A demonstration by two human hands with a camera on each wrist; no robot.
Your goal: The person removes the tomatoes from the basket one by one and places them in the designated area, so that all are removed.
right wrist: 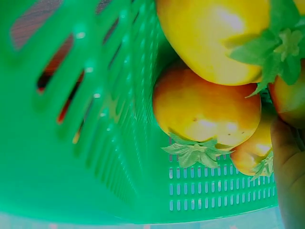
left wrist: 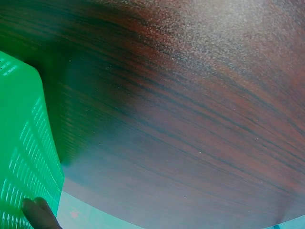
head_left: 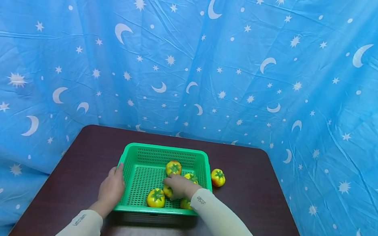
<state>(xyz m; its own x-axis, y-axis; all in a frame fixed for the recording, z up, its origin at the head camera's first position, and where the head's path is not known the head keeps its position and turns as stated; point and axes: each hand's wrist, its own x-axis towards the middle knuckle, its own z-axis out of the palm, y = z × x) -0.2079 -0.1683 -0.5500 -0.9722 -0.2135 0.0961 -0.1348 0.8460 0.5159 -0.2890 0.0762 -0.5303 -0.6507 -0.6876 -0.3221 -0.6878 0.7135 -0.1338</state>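
Clamping a persimmon (head_left: 167, 191) in my right hand (head_left: 179, 186), I should steady the green plastic basket (head_left: 166, 148) with my left hand (head_left: 111, 189), fingers extended.

In the head view, the right hand (head_left: 180, 186) is covering much of one fruit (head_left: 167, 192), and the right sleeve (head_left: 231, 226) is hiding a corner of the basket (head_left: 145, 210). It and the left sleeve (head_left: 74, 233) are running off the bottom edge, their print showing too small to read. The left wrist view is cutting off the basket and the left hand (left wrist: 39, 213). In the right wrist view, the top fruit (right wrist: 214, 43) is passing the upper edge.
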